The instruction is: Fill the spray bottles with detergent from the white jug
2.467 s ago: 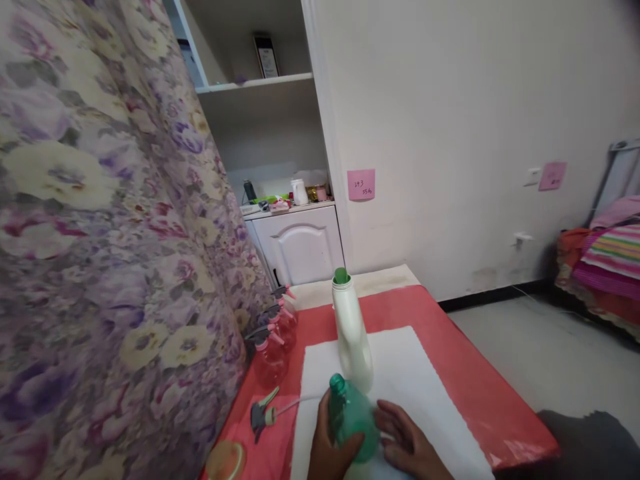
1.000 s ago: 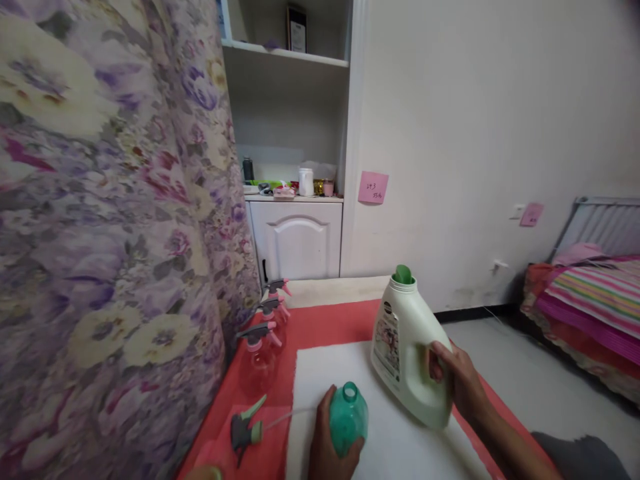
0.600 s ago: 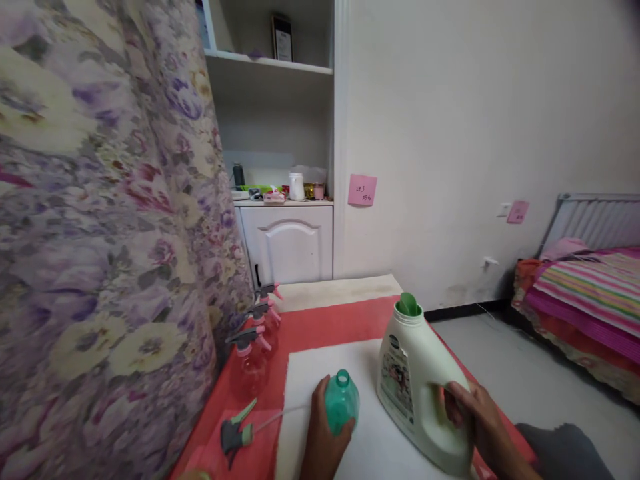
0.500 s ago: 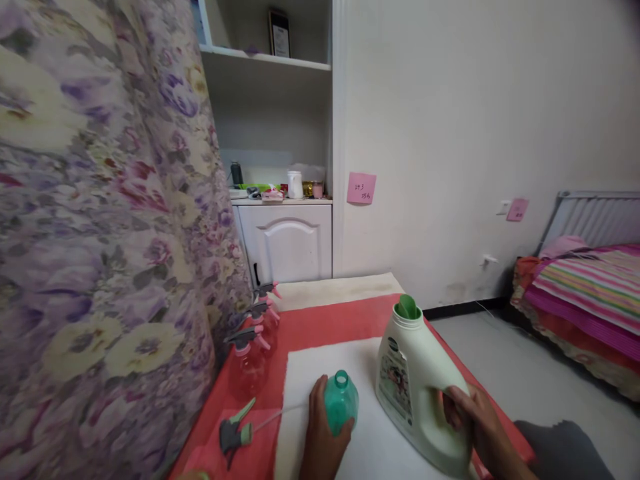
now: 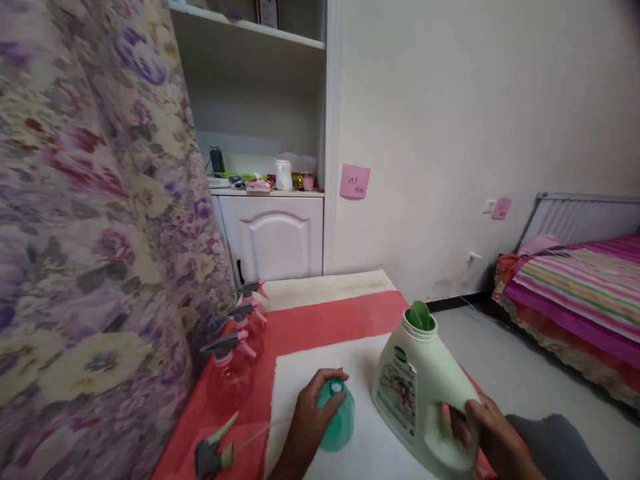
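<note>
Green bottle (image 5: 337,430): lower middle of the frame, see-through, roughly upright with its open mouth facing up, over a white sheet (image 5: 350,353).
Left hand (image 5: 309,413): clamped round that bottle's neck, thumb in front, fingers behind.
Pale jug (image 5: 417,380): lower right, beside the bottle but apart from it, green spout (image 5: 420,315) sticking up from its mouth. Honestly can't tell if its base touches the sheet.
Right hand (image 5: 493,430): hooked through the jug's handle, so the two hands are well apart, one container each.
Spray head (image 5: 213,457): lower left corner area, lying loose on the red table (image 5: 320,321), thin tube pointing towards the left hand.
Spray bottles (image 5: 230,380): three in a row left of centre, grey and pink tops, right by the flowery curtain (image 5: 100,233).
Bed (image 5: 585,287): right edge, stripy cover.
</note>
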Demonstrator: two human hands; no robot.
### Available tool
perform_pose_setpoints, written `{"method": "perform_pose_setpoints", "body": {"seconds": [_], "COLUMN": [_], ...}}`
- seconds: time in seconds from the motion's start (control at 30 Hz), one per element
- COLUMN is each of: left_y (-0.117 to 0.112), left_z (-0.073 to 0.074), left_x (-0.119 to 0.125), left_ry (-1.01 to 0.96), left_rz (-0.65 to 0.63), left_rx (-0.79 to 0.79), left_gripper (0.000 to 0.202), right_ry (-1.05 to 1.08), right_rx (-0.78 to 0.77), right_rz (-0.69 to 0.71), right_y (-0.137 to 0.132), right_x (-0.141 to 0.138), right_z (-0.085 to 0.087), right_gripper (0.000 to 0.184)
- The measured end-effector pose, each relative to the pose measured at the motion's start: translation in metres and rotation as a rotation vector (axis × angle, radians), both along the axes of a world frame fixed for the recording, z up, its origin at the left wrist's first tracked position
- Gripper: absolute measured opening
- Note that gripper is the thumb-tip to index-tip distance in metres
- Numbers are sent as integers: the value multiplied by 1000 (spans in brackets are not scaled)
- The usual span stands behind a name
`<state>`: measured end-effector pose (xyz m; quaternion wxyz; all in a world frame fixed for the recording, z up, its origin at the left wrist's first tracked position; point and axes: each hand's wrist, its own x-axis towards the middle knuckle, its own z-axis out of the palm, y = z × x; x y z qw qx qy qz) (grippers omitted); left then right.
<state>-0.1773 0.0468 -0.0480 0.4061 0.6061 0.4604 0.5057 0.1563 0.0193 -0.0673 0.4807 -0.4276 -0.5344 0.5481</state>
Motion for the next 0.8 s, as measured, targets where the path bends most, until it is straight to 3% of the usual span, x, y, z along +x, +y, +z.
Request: {"method": "perform_pose_setpoints", "body": {"seconds": [0.13,0.4,0.67,0.8], "left_y": [0,-2,-5,-6], "left_z": [-7,-7,-5,-3], "left_x": [-5,-3,-3,-2], "left_ry": [-57,-88,-98,-118], "left_rz": [-22,-51,-84,-59], "left_rx": [-1,-11,38,18], "left_gripper": [25,23,24,26], "right_ry": [62,-214,-508,-613], "right_rx": [-1,2,-4,-13], "right_rz": [-16,-61,129,189], "right_y": [2,27,21,20], "right_x": [-11,-28,-33,-31], "right_z": [10,65,123,140], "right_gripper": [61,58,49,44]}}
